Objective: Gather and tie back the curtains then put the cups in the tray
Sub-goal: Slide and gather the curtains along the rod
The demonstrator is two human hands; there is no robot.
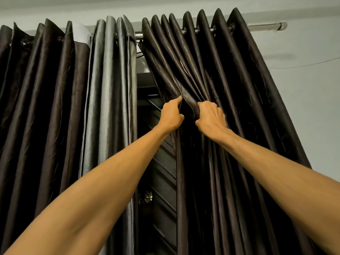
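- At the middle of the window, arms stretched up and forward: left hand [172, 115] and right hand [209, 116] close together, both on the same dark brown curtain [244, 111].
- Left hand: fingers curled round the curtain's inner edge, thumb pointing up along the fold. It grips the cloth.
- Right hand: knuckles toward the camera, fingers curled into the next pleats just right of the left hand, bunching them. A ridge of fabric stands between the two hands.
- Dark brown curtain: hangs by eyelets from the metal rod [265, 27]. Its pleats slant in from the top toward the hands, then fall straight below them.
- Left of the hands: a narrow gap, with dark slanted window slats [163, 173] showing through it.
- Beyond the gap: a silvery-grey curtain panel [110, 89] in upright folds, on the same rod.
- Further left: another dark brown curtain [46, 107], hanging loose in broad folds to the frame edge.
- Right side: pale wall [312, 100], bare rod end sticking out past the curtain, a thin wire [303, 65] strung across the wall.
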